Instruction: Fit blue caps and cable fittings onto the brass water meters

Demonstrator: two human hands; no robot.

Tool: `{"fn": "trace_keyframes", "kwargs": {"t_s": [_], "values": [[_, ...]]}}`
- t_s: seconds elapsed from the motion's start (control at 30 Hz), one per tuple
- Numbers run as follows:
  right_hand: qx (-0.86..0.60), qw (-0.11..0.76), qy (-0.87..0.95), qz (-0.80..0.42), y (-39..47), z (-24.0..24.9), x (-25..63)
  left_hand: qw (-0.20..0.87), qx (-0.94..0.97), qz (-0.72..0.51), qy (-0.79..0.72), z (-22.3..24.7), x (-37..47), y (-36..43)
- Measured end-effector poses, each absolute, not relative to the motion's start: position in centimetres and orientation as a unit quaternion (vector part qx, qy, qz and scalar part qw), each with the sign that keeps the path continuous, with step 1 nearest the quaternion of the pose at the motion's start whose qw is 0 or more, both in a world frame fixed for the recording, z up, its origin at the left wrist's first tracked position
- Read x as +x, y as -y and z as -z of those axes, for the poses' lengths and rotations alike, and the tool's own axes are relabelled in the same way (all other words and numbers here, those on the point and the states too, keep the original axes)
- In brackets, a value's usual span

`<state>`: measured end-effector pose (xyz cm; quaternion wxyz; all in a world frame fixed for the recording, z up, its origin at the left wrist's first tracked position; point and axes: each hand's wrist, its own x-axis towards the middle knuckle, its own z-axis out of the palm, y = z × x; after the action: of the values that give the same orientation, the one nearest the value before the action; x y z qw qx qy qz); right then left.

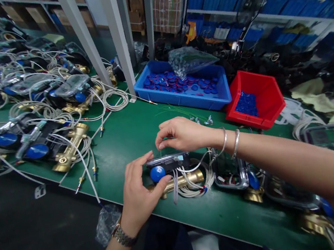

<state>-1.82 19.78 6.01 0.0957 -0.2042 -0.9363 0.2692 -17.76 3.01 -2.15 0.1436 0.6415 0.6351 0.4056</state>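
Note:
A meter (pixel 172 163) with a black housing, a clear-lidded top, a blue round cap (pixel 158 173) and a brass pipe body (pixel 192 177) lies on the green table in front of me. My left hand (pixel 139 186) grips its left end, thumb at the front by the cap and fingers behind. Just above the housing, my right hand (pixel 178 135) is closed in a pinch; what it holds, if anything, is too fine to make out. Coiled white cables (pixel 197 186) hang around the brass body. Beyond my right hand lie thin green wires (pixel 172 107) and small clear pieces (pixel 208 120).
Behind stand a blue tray (pixel 182 98) of blue discs and a red bin (pixel 262 104) with small blue parts. Many cabled meters (pixel 37 139) crowd the left. More meters (pixel 229 170) lie under my right forearm. A grey post (pixel 115 35) rises from the table.

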Motion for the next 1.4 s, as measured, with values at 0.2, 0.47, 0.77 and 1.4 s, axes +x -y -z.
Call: {"fn": "trace_keyframes", "kwargs": {"t_s": [0.2,0.47,0.77,1.4], "values": [[-0.181,0.079,0.948,-0.251,-19.7,-6.1,-1.9,0.136,0.643,-0.405,-0.635,2.2,-17.8,-3.1],[-0.164,0.088,0.95,-0.249,-20.1,-5.8,-1.9,0.131,0.648,-0.401,-0.634,2.2,-17.8,-3.0],[-0.119,0.057,0.95,-0.284,-19.4,-6.5,-1.8,0.124,0.65,-0.403,-0.633,2.5,-17.9,-3.1],[-0.184,0.074,0.942,-0.27,-18.2,-7.0,-1.5,0.037,0.635,-0.491,-0.595,0.7,-16.7,-2.9]]}}
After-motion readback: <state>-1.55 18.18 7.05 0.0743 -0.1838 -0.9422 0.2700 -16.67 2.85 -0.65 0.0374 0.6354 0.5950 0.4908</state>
